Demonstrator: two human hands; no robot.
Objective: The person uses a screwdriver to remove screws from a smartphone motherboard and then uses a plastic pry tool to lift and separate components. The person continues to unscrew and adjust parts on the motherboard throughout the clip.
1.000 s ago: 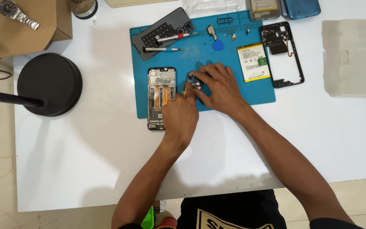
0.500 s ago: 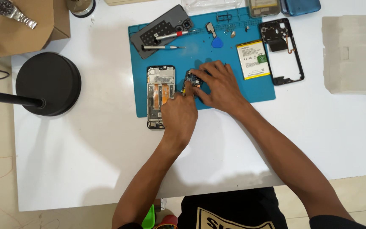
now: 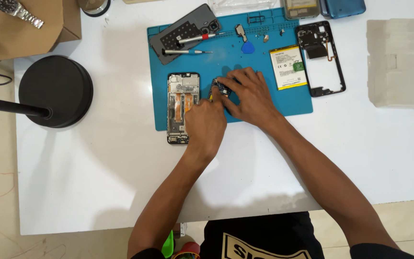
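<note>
**Two hands bent over a small circuit board on the blue mat**

Closest to the person, the left hand rests at the lower edge of the blue work mat, fingers curled in tight; something yellow shows at their tips, but I cannot tell whether it is gripped. Just beyond, the right hand lies flat on the mat, its fingertips pressed narrowly on a small dark circuit board near the mat's middle. Touching the left hand's thumb side, an opened phone frame with orange ribbon cables lies with its bottom end hanging off the mat's near edge. Right of the right hand, a yellow-edged battery sits on the mat, and a black inner frame straddles the mat's right edge. Along the mat's far side lie a grey back cover, a screwdriver and a blue pick. Well left of the mat stands a round black lamp base
</note>
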